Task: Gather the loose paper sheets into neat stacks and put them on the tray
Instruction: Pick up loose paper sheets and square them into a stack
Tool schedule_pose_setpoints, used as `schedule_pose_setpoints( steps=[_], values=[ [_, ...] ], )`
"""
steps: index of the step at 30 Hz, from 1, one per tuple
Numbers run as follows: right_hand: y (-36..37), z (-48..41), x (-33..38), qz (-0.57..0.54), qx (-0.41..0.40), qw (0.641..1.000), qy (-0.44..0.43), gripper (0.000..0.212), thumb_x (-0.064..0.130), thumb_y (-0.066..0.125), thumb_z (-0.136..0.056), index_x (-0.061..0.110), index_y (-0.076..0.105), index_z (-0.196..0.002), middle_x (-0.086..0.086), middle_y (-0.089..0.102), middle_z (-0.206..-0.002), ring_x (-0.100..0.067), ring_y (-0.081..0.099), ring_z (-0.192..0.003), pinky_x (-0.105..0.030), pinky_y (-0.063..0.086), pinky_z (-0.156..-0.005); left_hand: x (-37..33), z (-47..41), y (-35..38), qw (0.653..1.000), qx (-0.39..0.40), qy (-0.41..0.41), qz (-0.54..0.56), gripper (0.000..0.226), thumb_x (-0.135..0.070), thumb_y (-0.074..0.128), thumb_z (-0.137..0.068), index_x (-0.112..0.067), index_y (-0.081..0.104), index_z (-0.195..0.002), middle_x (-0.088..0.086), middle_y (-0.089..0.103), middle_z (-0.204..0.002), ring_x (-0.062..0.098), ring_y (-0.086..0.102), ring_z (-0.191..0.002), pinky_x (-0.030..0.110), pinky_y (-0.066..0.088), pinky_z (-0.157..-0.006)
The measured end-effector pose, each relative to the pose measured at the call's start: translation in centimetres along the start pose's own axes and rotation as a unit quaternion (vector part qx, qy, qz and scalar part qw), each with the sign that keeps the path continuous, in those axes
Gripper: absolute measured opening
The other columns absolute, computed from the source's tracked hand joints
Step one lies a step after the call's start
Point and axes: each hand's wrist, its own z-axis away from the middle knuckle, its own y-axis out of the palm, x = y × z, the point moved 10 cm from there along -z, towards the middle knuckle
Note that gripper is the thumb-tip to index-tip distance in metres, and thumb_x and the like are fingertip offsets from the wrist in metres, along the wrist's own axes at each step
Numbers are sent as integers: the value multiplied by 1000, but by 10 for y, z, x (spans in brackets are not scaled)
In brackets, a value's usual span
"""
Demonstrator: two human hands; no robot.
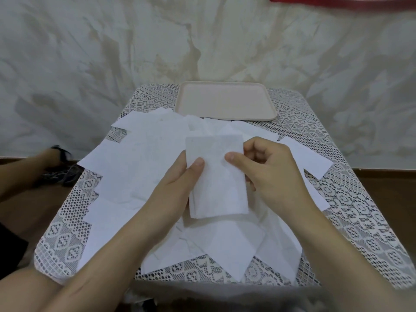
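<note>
Item 1. Tray (226, 102): pale, rectangular, with rounded corners, lying flat at the far end of the bench (351, 210).

Item 2. Stack (217, 176): small white paper sheets with squared edges, held upright-tilted on the near side of the tray, well apart from it and above the scattered paper.

Item 3. Left hand (177, 181): grips the stack's left edge, thumb pressed on the front face; the fingers behind the paper are hidden.

Item 4. Right hand (270, 167): pinches the stack's right edge, thumb on the front face, fingers (258, 149) curled at the side.

Item 5. Loose sheets (139, 158): white, overlapping at odd angles, spread from just beside the tray's near rim towards the near bench edge.

Item 6. Lace cloth (333, 194): white, patterned, covering the bench under the tray and paper.

Item 7. Wall (112, 52): mottled pale, behind the tray.

Item 8. Red object (337, 1): far above and right of the tray, cut off by the frame.

Item 9. Dark shoe (60, 170): on the floor, left of the bench.
</note>
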Motion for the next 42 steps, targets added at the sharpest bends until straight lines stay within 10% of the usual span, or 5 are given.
schedule_pose_setpoints(
  steps=[7,19,26,35,42],
  values=[
    [-3,1,-12,44,-31,998,23,30,44,82,-82,28,60,-93,11,59,-76,-7,50,-56,-31,43,-65,1,-2,-5,999,-26,17,-11,45,-44,54,-98,-33,60,-142,-6,73,-134,18,68,-126,53,49,-112],
    [24,19,-13,118,108,987,33,46,62,40,-97,20,59,-106,4,71,-97,-18,68,-92,-52,55,-87,-5,-3,2,992,-55,58,-101,21,-32,51,-111,-32,57,-131,-13,71,-122,1,68,-112,23,55,-89],
    [20,16,-7,95,110,989,10,61,69,48,-82,12,62,-98,-13,71,-95,-36,68,-90,-61,54,-84,-11,-1,-7,991,-105,39,-69,35,-39,64,-91,-21,63,-122,3,79,-108,20,77,-96,43,64,-81],
    [-5,8,-15,64,45,996,31,27,36,66,-96,18,71,-78,4,70,-65,-9,54,-55,-34,45,-64,-19,-5,-35,988,-119,0,-103,10,-17,67,-101,-14,77,-102,10,81,-103,22,75,-89,43,56,-87],
    [-21,-4,-28,109,1,993,53,22,51,75,-86,29,70,-87,5,71,-67,-3,53,-49,-32,47,-64,-13,-15,-57,984,-136,-4,-112,12,-21,66,-103,-23,78,-103,-1,82,-102,17,76,-92,40,58,-86]
  ],
)
